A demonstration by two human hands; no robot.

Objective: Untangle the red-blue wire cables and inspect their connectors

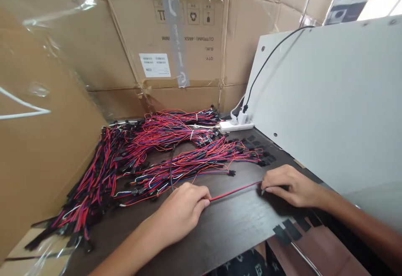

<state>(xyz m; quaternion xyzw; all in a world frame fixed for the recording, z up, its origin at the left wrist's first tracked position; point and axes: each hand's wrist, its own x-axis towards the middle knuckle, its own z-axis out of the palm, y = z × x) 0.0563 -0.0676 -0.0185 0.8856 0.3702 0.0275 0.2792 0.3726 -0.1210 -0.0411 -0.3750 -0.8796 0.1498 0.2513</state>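
At the near edge of the bench, the left hand [177, 215] is curled with its fingers pressed together, apparently pinching one end of a thin red-and-black twin wire [235, 191]. The right hand [292, 186] has its fingers bunched on the other end, w/ a small dark tip [262, 192] just showing beneath them. Can't make out what that tip is. The wire runs straight btwn the hands, fairly taut, across a dark wood-grain tabletop [226, 234]. Best approach here: light, even tension, w/ both pinches close in, so the wire doesn't snag anything nearby.

Just beyond the left hand, a big heap of red, black and blue wire bundles [163, 150] with small black plastic connectors sprawls over the top, and one small black connector [231, 173] sits out at its front edge. Further back, a white power strip [235, 126] holds a white plug [242, 117], its thin black cable [270, 64] climbing a pale grey perforated panel [320, 100]. Brown cardboard cartons [176, 37] wall off the back, w/ clear plastic film [40, 50] draped at left.

Both wire ends are hidden under the fingers, so no clear view of how either is held. The heap's far ends are lost in the tangle.
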